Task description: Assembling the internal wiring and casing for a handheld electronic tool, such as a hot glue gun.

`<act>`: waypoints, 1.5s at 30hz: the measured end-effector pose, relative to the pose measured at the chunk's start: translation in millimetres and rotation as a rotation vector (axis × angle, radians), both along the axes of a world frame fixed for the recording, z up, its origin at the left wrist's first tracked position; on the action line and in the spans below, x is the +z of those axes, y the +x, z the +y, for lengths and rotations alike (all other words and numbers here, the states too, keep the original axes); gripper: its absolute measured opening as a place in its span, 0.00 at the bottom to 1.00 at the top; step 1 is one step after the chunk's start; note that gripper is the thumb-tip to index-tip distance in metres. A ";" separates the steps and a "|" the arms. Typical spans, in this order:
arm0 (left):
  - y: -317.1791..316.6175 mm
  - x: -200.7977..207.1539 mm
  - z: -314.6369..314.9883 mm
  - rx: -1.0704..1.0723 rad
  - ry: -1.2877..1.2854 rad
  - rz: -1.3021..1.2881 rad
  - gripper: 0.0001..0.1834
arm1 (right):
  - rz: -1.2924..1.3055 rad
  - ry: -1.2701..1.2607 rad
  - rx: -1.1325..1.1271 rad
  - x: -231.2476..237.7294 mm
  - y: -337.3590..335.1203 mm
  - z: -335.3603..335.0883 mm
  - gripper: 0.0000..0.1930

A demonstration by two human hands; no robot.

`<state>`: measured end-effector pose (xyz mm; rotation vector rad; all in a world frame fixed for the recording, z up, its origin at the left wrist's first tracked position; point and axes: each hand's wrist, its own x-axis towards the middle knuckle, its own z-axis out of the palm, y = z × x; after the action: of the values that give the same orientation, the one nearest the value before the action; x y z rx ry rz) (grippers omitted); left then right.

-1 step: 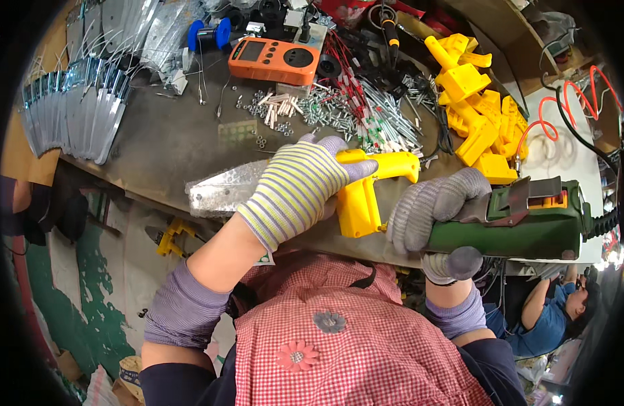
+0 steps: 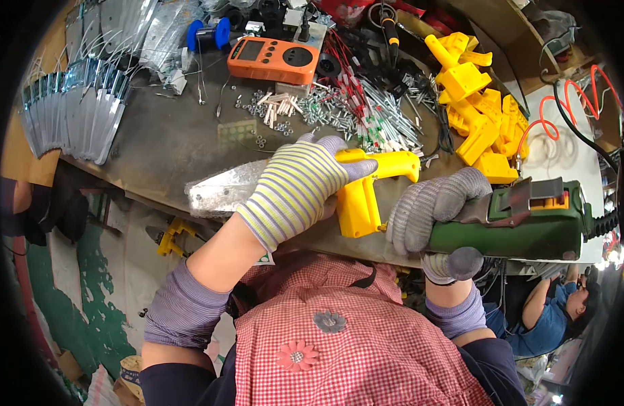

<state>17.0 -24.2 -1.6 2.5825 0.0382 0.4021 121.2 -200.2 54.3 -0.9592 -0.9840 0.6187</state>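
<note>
In a yellow-and-grey striped glove, my left hand [image 2: 299,183] grips a yellow plastic handle housing [image 2: 359,206] at the bench's near edge. A flat silvery metal blade [image 2: 224,188] in clear wrap sticks out to the left from beneath that hand. My right hand [image 2: 437,210], in a grey glove, is wrapped around a green power tool that looks like an electric screwdriver [image 2: 508,233], with a lever on top and a black cord at its right end. Its front end points left at the lower part of the housing. My fingers hide most of that end, so I cannot tell contact.
Yellow housings [image 2: 484,125] lie piled at the right. Behind my hands are loose screws [image 2: 325,108], long metal pins, pale sleeves, red wires and an orange meter [image 2: 274,59]. Wired metal blades [image 2: 75,111] fan out at left. A coiled red hose [image 2: 545,125] hangs right; another person [image 2: 549,308] sits beyond.
</note>
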 end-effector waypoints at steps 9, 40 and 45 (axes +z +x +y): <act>12.4 17.8 -4.4 0.023 -0.311 0.172 0.38 | -0.495 -0.479 0.133 3.5 19.2 -37.7 0.32; -42.7 5.8 -10.6 0.123 0.135 0.310 0.49 | 0.920 0.409 -0.117 -63.4 78.0 -48.7 0.22; -43.5 0.7 -4.5 0.070 0.104 0.244 0.51 | 0.982 0.444 -0.041 -66.4 69.5 -43.9 0.17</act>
<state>-26.5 -28.7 -0.8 2.7247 0.1989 0.1149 190.7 -244.2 -12.2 -0.1983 -0.1911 0.6879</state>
